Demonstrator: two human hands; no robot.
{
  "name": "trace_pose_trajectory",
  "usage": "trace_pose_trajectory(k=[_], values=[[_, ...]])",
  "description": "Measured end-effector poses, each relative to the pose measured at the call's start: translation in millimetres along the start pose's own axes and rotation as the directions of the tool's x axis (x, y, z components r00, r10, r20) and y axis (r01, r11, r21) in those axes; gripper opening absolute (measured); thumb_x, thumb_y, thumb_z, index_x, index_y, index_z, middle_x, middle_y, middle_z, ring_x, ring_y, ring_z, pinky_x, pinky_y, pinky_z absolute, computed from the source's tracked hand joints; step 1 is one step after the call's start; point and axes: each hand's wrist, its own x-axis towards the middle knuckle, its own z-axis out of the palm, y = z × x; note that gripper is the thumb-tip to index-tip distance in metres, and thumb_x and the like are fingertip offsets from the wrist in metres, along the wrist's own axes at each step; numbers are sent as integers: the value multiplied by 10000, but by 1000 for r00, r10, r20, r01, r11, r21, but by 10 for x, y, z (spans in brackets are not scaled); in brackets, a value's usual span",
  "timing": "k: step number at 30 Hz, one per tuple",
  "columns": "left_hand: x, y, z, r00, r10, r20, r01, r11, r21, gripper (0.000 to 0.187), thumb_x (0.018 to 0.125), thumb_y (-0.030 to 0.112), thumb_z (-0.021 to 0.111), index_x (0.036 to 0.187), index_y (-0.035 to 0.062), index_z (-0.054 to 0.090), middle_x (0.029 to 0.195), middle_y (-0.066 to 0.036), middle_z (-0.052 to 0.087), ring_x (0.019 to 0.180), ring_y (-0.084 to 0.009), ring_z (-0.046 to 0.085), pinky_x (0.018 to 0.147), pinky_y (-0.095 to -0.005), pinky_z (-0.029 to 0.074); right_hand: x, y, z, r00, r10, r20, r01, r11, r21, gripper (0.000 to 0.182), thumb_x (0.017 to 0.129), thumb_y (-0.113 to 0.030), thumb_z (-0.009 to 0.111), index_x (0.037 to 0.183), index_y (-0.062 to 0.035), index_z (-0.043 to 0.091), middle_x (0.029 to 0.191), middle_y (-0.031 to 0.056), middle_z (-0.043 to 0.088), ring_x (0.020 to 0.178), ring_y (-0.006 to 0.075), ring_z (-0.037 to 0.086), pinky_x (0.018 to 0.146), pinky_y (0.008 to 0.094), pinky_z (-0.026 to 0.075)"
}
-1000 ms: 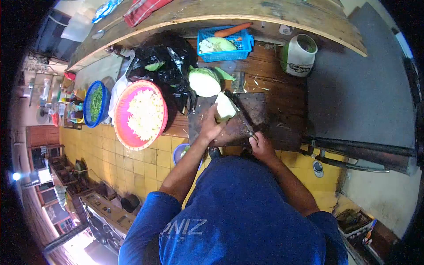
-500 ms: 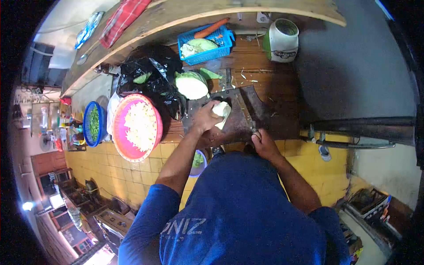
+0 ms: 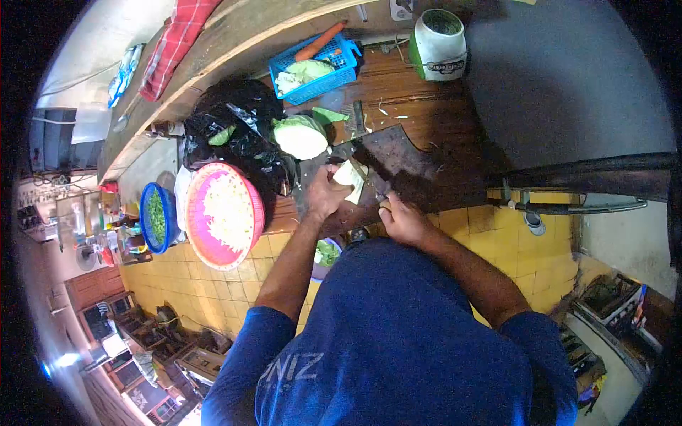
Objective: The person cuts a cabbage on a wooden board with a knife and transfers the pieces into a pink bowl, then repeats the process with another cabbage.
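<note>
My left hand (image 3: 325, 194) is closed around a pale wedge of cabbage (image 3: 352, 177), pressing it onto the dark cutting board (image 3: 405, 153). The right hand (image 3: 406, 221) grips a knife (image 3: 376, 186) at the board's near side. Its blade slants up and left, touching or just beside the wedge; the exact contact is hard to make out. Behind the board lies a larger cut cabbage (image 3: 301, 138), pale face forward, with a loose green leaf (image 3: 329, 116) beside it.
Left of the board, a black plastic bag (image 3: 227, 121) adjoins a pink basket (image 3: 257, 213) of shredded vegetables and a blue basket (image 3: 147, 238) of chopped greens. A blue tray (image 3: 312, 90) holds cabbage and a carrot (image 3: 320, 41). A white-and-green container (image 3: 440, 57) stands back right. Overhead runs a wooden shelf (image 3: 234, 53).
My right hand has moved left and brought the knife from the board's right side to the cabbage wedge. The left hand still holds the wedge. The view has shifted slightly.
</note>
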Motion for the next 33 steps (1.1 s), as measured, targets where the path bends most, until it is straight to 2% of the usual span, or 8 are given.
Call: trace_pose_trajectory(k=[8,10,11,14,17,30,32,33], values=[[-69,191,139,986,32,-161,24,943,333,520,584,253,802,954,0,538,920,-189,617,844,-324,614,771,-399,493,10,-12,-17,999,-35,42,41,987,-155,344,900,-198,486,1116,63,428,848,284,623,775,477,608,681,554,480],[-67,254,198,975,-43,-217,7,987,-164,511,586,254,798,938,-4,532,911,-204,601,862,-351,598,778,-415,482,56,136,80,998,-34,56,42,987,-155,338,900,-197,487,1106,63,425,821,289,621,751,479,609,661,565,478],[-75,88,173,981,25,-194,55,915,399,509,589,257,797,938,-8,538,915,-213,592,907,-370,584,801,-425,473,63,202,128,997,-33,71,43,988,-149,332,899,-196,488,1095,64,421,794,294,619,727,481,610,641,577,476],[-73,81,144,991,8,-137,52,901,431,519,582,254,800,952,-5,545,921,-203,588,929,-376,576,813,-432,468,27,10,82,998,33,58,-19,976,-217,259,925,-187,455,1023,48,407,815,308,603,810,496,598,690,557,475],[-95,51,167,976,103,-189,-16,910,414,526,577,255,799,966,2,551,942,-196,585,929,-378,575,816,-435,467,99,-65,95,992,62,110,-42,983,-177,260,920,-175,460,1030,54,402,807,315,606,805,497,603,688,551,485],[-114,37,190,970,-12,-244,100,931,351,559,595,254,797,1027,-6,556,974,-205,603,946,-367,588,847,-419,471,474,684,590,941,297,160,-272,949,-160,308,949,-226,402,1105,36,357,882,354,604,879,513,591,745,583,468],[-135,-83,229,957,-165,-239,191,977,91,578,608,256,808,1051,-14,551,969,-193,615,927,-334,600,840,-388,476,154,651,333,915,324,240,-252,925,-285,341,948,-239,413,1140,40,378,927,350,597,878,511,591,776,585,459],[-168,-124,204,952,23,-306,44,976,212,559,631,228,811,1061,-14,548,964,-175,627,897,-298,618,821,-367,489,26,637,213,922,306,238,-234,929,-288,347,941,-242,424,1142,40,402,940,342,598,889,502,592,789,578,460]])
